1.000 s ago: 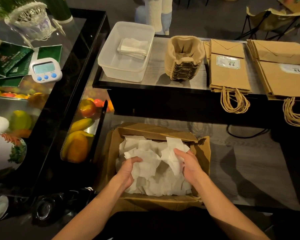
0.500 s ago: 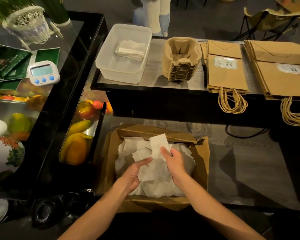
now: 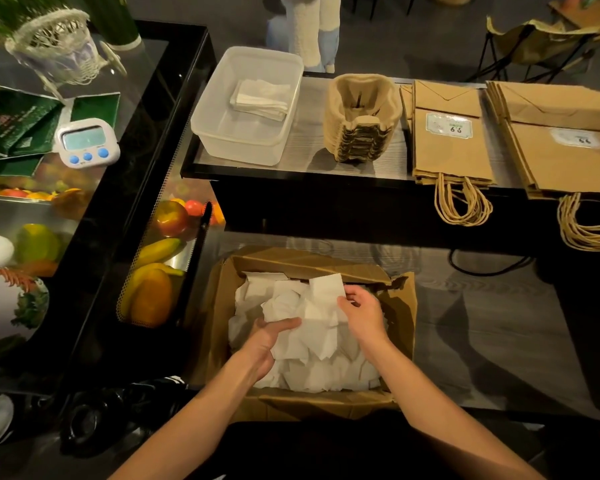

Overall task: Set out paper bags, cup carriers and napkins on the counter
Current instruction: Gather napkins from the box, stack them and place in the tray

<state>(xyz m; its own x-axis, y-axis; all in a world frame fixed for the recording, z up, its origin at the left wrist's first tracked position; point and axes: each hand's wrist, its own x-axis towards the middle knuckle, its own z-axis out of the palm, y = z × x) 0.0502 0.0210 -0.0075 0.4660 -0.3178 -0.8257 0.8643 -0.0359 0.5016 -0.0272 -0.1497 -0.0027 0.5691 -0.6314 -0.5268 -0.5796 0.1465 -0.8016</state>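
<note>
The left hand [image 3: 267, 342] is gripping a bunch of loose white paper napkins [image 3: 312, 341], thumb lying over the top and fingers curling beneath. The right hand [image 3: 366, 315] is pinching the edge of one sheet of the same heap. Both are reaching into an open brown cardboard box [image 3: 326, 403] sitting on the dark lower tabletop [image 3: 482, 323].

On the raised grey tabletop [image 3: 305, 133] beyond:
- At 11 o'clock from the box, a clear rectangular plastic tub [image 3: 243, 140] is holding a small pile of folded white napkins [image 3: 260, 98].
- At 12 o'clock, a stack of beige moulded-pulp cup carriers [image 3: 361, 123] is standing just beside the tub.
- At 1 o'clock, flat brown paper bags [image 3: 451, 150] are lying stacked, twisted handles hanging over the edge.
- At 2 o'clock, a second stack of larger brown bags [image 3: 565, 157] is lying the same way.
</note>
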